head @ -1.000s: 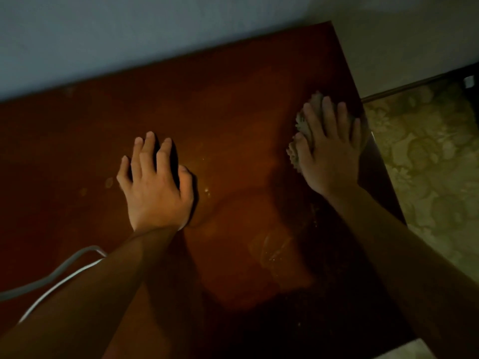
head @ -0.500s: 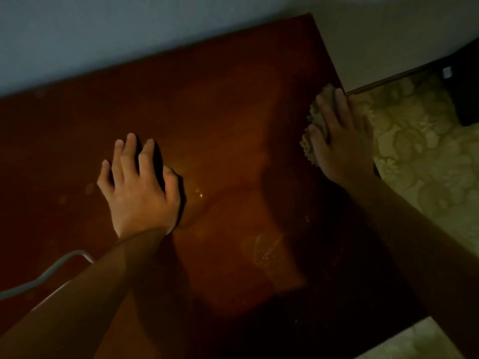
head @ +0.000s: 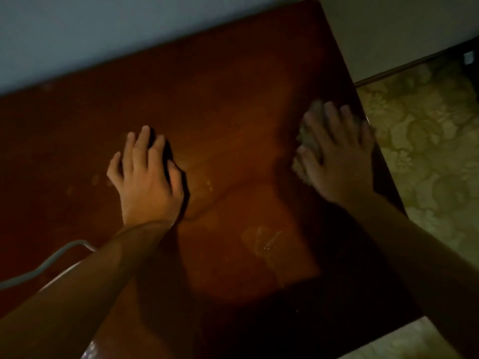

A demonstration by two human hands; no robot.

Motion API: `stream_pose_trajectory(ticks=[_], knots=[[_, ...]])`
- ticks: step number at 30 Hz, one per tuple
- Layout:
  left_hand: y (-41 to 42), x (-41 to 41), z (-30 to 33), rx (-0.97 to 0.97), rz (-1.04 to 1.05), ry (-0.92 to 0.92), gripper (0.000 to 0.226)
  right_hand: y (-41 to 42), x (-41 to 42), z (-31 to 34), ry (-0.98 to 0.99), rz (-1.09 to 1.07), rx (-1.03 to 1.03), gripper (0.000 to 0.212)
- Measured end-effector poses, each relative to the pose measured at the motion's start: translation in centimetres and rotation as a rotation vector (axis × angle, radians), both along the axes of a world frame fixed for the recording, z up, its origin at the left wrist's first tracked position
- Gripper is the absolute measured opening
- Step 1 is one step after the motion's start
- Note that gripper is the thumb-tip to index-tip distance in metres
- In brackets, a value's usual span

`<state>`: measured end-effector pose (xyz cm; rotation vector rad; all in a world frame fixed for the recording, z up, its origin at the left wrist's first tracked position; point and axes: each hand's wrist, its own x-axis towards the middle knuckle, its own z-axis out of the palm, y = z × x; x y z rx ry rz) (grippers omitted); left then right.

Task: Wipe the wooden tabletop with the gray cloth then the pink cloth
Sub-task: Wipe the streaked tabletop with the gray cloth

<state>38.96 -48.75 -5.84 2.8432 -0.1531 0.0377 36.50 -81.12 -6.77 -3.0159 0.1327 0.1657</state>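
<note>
Right hand (head: 339, 161), fingers straight and slightly spread, presses the bunched gray cloth (head: 307, 143) near the wooden tabletop's (head: 233, 125) right edge. Cloth's long axis parallels that edge. Left hand (head: 145, 177) rests flat, fingers together.

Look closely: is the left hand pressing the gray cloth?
No, the left hand lies flat on bare tabletop; the right hand presses the gray cloth.

A dim room in a home, by the look of it: a reddish wooden worktop (head: 233, 104) set against a plain pale wall (head: 129, 27), with floral-patterned flooring (head: 427, 141) at three o'clock and a grey cable (head: 46, 268) at eight o'clock.
</note>
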Motion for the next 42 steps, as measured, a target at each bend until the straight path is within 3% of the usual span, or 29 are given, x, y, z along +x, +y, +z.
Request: stream_pose_trajectory(ticks=[3, 6, 9, 12, 17, 20, 25, 29, 36, 39, 42], knots=[[-1.4, -2.5, 0.6, -0.063, -0.19, 0.032, 0.052, -1.4, 0.8, 0.2, -0.022, -0.146, -0.018, 0.068], [-2.6, -5.1, 0.3, -0.051, -0.226, 0.064, 0.051, 3.3, -2.1, -0.1, -0.058, -0.19, -0.006, 0.066], [-2.6, -5.4, -0.4, 0.014, -0.222, 0.03, 0.051, 8.8, -7.2, -0.4, -0.054, 0.045, 0.028, 0.063], [-2.6, -5.5, -0.8, 0.02, -0.222, 0.034, 0.052, 6.9, -8.1, -0.4, -0.035, 0.193, 0.071, 0.063], [-2.6, -5.4, -1.1, 0.035, -0.221, 0.032, 0.052, -1.4, -3.7, -0.2, -0.034, -0.098, -0.002, 0.065], [-2.5, -5.4, -1.1, 0.025, -0.22, 0.041, 0.052, 1.8, -4.3, -0.2, -0.039, -0.206, 0.001, 0.066], [-2.7, -5.4, -1.1, 0.032, -0.216, 0.039, 0.052, 13.8, -13.8, -0.1, -0.037, 0.085, 0.072, 0.069], [-2.7, -5.4, -1.1, 0.044, -0.218, 0.045, 0.053, 14.6, -14.7, -0.1, -0.01, 0.219, 0.115, 0.065], [-2.8, -5.5, -0.8, 0.054, -0.212, 0.071, 0.056, 3.3, -5.9, -0.3, -0.023, -0.241, 0.018, 0.066], [-2.8, -5.5, -0.8, 0.069, -0.222, 0.068, 0.056, 7.5, -7.5, -0.3, -0.05, -0.233, -0.022, 0.063], [-2.7, -5.5, -0.8, 0.06, -0.221, 0.082, 0.057, 16.2, -13.9, -0.3, -0.036, -0.041, -0.015, 0.063]])
